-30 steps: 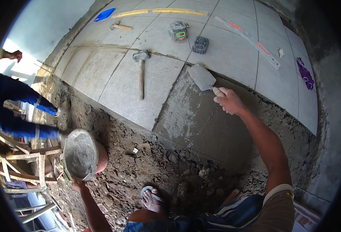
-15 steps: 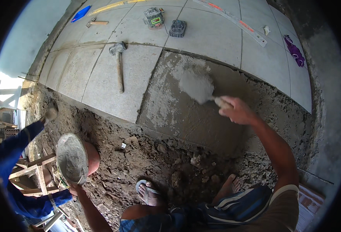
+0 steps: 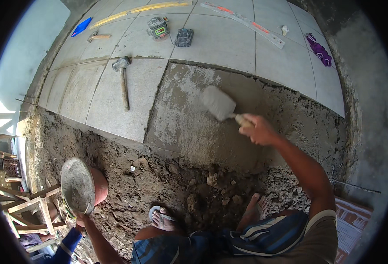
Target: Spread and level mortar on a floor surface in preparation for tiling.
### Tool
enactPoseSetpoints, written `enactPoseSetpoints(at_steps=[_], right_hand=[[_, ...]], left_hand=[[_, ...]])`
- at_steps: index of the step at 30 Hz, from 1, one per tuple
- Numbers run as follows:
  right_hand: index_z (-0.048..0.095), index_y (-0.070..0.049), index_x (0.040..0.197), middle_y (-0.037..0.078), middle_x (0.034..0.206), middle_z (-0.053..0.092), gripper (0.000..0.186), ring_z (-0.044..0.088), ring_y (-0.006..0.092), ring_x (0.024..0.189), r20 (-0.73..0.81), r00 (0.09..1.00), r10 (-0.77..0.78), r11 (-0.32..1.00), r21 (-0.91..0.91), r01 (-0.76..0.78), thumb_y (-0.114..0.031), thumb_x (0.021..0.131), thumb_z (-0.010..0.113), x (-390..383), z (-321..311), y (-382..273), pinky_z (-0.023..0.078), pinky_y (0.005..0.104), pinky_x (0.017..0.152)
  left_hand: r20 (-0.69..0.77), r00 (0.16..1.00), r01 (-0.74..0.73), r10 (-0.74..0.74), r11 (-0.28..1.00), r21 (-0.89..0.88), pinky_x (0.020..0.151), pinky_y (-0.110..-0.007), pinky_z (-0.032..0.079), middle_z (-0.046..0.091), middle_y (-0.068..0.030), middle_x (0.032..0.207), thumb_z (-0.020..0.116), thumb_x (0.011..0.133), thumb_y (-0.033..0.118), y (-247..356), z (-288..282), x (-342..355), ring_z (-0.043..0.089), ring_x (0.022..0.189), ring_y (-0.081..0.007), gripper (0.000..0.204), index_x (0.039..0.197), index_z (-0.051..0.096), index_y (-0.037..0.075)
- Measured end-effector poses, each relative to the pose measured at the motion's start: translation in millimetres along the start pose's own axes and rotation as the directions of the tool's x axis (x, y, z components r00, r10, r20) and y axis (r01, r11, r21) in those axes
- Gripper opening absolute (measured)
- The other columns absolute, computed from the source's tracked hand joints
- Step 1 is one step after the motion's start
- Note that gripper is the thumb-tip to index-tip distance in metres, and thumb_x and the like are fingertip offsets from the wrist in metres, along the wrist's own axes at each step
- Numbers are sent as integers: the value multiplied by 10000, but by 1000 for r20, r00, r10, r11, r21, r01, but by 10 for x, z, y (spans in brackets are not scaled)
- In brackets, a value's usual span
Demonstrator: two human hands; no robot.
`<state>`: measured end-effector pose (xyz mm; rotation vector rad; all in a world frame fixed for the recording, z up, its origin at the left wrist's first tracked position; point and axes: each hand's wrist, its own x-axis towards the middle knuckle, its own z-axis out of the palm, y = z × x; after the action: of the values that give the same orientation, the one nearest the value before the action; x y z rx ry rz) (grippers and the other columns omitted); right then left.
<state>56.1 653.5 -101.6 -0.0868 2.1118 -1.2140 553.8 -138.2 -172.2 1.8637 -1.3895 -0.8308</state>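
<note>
My right hand is closed round the wooden handle of a trowel. Its broad grey blade hangs over a smoothed patch of wet mortar, dusted with pale cement powder, beside the laid tiles. At the lower left, my left hand grips the rim of a reddish bucket, which is tilted and holds grey cement powder. A co-worker's blue sleeve reaches up close to my left hand; that person's fingers are mostly hidden.
On the pale tiles lie a mallet, a small hammer, a yellow level, a long metal straightedge, a dark battery-like block and a purple cloth. Rough soil surrounds my feet. Wooden frames stand left.
The trowel has moved right relative to the tiles, and more pale powder shows on the mortar's near part. The co-worker's upper arm and the tool it held have left view. My view has shifted.
</note>
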Motion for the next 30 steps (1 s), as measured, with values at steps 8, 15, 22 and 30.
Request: enactPoseSetpoints(at_steps=[8,15,22,30], right_hand=[[548,-72,1440,-8,759,580,569,514,77,532,-178,984,16,999,-47,-25,-287,937,705,32,-691,277,446,279,453],[539,-51,1448,-6,797,609,585,530,79,550,-68,997,41,993,-108,-48,-286,941,712,-421,-646,314,454,264,467],[509,-68,1482,142,1120,707,728,690,229,927,95,993,-68,961,-262,91,-372,870,761,-1143,-293,710,557,389,865],[501,-67,1491,87,997,701,668,650,148,704,-86,975,206,964,-151,-218,-300,911,737,-1180,-720,840,567,318,665]], left_hand=[[65,975,-206,214,973,-108,704,-482,583,687,-270,1091,610,946,668,-93,121,-224,675,873,-353,894,1120,634,-208],[5,1000,-22,22,991,-134,561,-354,525,681,-96,1029,649,985,484,60,25,102,642,768,-235,517,1409,606,192],[9,993,-114,117,981,-158,441,-282,411,596,-59,778,663,958,505,-31,-13,190,512,559,-159,497,1325,644,170],[16,1000,5,-3,991,-133,439,-275,391,533,-30,726,617,984,514,-43,133,87,467,535,-135,539,1383,575,155]])
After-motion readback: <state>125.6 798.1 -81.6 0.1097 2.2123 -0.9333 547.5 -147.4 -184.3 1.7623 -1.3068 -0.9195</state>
